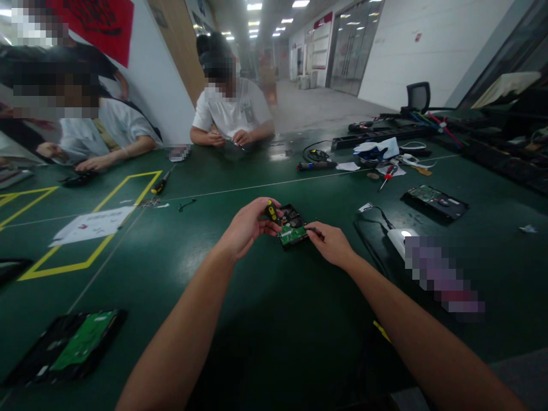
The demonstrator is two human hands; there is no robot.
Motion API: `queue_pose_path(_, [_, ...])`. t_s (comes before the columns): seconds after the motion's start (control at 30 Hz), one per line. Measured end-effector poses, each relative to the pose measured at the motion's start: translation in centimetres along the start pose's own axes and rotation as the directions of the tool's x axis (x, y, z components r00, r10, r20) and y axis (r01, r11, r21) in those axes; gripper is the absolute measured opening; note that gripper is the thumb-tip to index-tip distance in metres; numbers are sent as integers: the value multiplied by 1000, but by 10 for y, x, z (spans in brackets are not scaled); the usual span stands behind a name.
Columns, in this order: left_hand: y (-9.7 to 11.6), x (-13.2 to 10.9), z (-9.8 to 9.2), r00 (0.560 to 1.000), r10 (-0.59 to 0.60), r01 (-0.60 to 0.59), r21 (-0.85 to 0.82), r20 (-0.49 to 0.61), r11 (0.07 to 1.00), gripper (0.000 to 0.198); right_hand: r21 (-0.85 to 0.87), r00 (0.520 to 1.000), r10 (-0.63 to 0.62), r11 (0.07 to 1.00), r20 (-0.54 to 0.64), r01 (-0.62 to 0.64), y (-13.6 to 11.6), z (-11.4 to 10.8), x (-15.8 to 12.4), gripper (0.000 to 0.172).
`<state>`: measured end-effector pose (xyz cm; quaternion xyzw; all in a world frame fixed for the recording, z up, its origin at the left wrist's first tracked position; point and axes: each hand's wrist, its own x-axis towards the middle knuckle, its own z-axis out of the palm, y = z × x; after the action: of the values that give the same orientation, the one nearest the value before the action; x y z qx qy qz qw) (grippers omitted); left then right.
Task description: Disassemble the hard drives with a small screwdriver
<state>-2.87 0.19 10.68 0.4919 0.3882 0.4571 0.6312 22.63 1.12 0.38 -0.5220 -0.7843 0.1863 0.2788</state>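
Observation:
A hard drive (292,233) with a green circuit board lies on the green table in front of me. My left hand (252,225) is closed around the yellow and black handle of a screwdriver (271,211), held over the drive's left side; its tip is hidden. At the drive's right edge, my right hand (329,242) is closed in a pinch. A small dark piece shows at its fingertips, too small to name.
Another hard drive (434,202) lies at right, one more (71,345) at lower left. A cable (363,237) runs to a white device (400,240). Beyond lie a red screwdriver (388,176), a black and yellow screwdriver (160,184) and paper (92,224). Other people sit across the table (205,171).

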Motion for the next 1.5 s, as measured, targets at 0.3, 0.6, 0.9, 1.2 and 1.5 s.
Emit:
queue_pose_path(0.3, [1, -3, 2, 1000, 20, -20, 69, 6, 997, 33, -8, 1000, -10, 1000, 8, 10, -1, -1, -1, 27])
queue_pose_path(0.6, [1, -4, 3, 999, 30, -33, 95, 36, 995, 31, 14, 999, 35, 999, 6, -35, 1, 2, 0, 27])
queue_pose_path(0.9, [2, -4, 2, 1000, 27, -28, 104, 15, 994, 33, -2, 1000, 4, 1000, 5, -4, -1, -1, 0, 23])
queue_pose_path(1.2, [6, -7, 0, 1000, -13, 13, 90, 4, 996, 33, 17, 1000, -5, 1000, 20, 5, -4, -3, -1, 24])
queue_pose_path(1.5, [3, -3, 0, 1000, -16, 16, 42, -14, 999, 26, 13, 1000, 2, 1000, 8, -2, 0, 0, 0, 23])
